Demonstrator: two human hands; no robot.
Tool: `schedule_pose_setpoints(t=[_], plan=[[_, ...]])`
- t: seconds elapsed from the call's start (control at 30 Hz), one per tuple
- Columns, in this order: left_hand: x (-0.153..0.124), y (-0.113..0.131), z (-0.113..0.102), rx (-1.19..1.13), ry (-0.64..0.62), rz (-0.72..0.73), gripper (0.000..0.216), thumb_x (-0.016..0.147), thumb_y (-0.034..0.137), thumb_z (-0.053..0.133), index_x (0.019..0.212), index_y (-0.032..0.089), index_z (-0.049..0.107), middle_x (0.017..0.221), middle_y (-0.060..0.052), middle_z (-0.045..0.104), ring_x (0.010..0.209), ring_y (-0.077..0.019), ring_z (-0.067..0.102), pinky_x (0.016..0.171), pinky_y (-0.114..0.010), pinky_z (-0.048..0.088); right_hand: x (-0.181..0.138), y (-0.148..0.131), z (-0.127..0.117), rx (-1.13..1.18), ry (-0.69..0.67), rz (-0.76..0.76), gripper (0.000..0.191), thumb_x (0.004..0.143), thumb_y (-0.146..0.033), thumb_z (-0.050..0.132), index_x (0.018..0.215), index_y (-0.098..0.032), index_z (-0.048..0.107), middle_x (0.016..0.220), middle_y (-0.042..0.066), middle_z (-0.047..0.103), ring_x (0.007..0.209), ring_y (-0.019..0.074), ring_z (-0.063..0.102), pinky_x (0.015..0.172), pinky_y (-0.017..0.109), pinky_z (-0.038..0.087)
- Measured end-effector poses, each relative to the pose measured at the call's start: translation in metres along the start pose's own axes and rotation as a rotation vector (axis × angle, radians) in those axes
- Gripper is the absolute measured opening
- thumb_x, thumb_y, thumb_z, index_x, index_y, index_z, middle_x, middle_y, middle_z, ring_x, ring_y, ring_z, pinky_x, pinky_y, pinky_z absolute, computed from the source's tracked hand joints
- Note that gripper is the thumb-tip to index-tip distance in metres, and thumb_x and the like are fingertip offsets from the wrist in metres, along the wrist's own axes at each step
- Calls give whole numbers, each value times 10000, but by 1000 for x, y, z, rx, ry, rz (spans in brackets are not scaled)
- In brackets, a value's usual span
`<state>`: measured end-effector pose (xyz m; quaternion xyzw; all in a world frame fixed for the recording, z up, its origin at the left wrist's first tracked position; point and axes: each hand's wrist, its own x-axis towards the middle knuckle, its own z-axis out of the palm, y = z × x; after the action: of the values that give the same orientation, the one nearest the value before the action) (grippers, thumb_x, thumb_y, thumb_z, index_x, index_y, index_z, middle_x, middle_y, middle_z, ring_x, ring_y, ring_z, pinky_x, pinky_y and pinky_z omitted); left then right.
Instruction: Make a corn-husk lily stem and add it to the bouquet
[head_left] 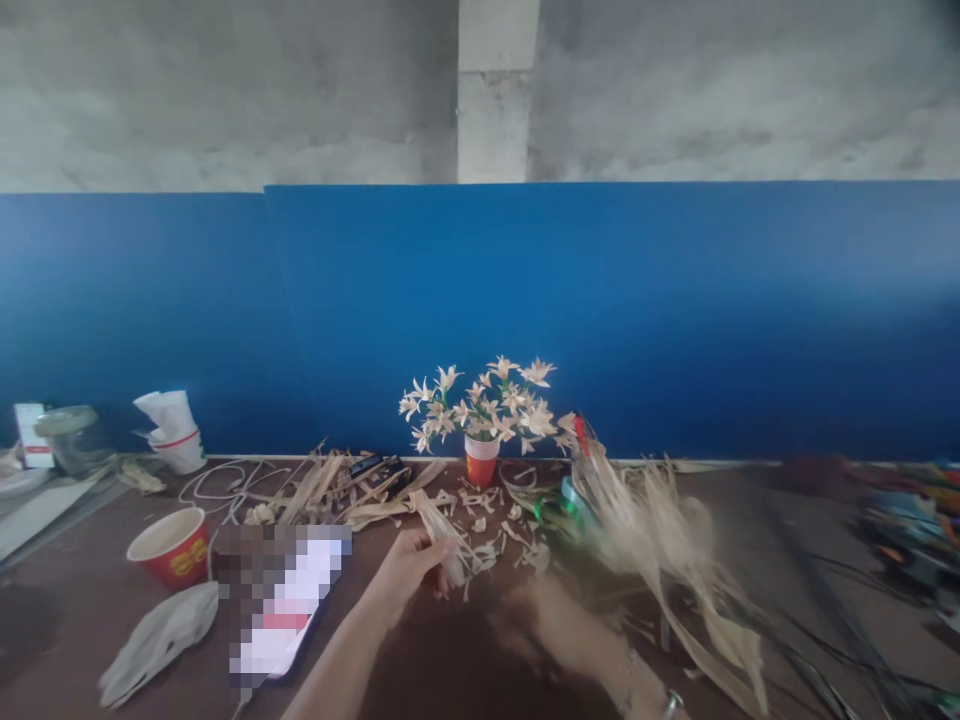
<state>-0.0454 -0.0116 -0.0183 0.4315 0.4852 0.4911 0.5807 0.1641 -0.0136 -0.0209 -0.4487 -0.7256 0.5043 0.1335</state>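
Note:
Between the thumb and fingers of my left hand (416, 562) is a pale dried corn husk (436, 520), its lower end split into narrow strips. My right hand (536, 615) is smeared by motion, so its fingers and anything in them cannot be made out. It is low over the brown table, to the right of my left hand. Husk scraps (480, 523) lie just beyond both hands. Behind them, cream flowers (487, 405) on green stems stand upright in a red and white paper cup (481, 462).
A large bundle of husk strips (660, 530) spreads at the right, beside a green tape roll (559, 510). On the left are a phone (289, 610), a red paper cup (171, 548), a folded pale cloth-like piece (161, 640) and white cables (232, 490). A blue partition (480, 280) stands behind.

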Motion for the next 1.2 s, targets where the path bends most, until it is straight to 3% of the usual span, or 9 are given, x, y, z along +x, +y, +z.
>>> schedule_pose_setpoints(t=[0.17,1.2], plan=[[2,0,-4,-61,97,46,345,603,450,706,642,116,629,372,14,555,324,-70,438,358,-177,343,1,2,0,-31,-12,-52,92,647,-199,575,627,-154,653,440,-49,544,406,75,448,416,176,321],[6,-8,0,-77,52,4,334,601,427,724,647,112,620,438,-1,593,339,-65,476,336,-156,352,-5,-8,1,-88,63,-91,102,626,-166,553,597,-140,647,516,-22,575,480,89,479,458,178,314]])
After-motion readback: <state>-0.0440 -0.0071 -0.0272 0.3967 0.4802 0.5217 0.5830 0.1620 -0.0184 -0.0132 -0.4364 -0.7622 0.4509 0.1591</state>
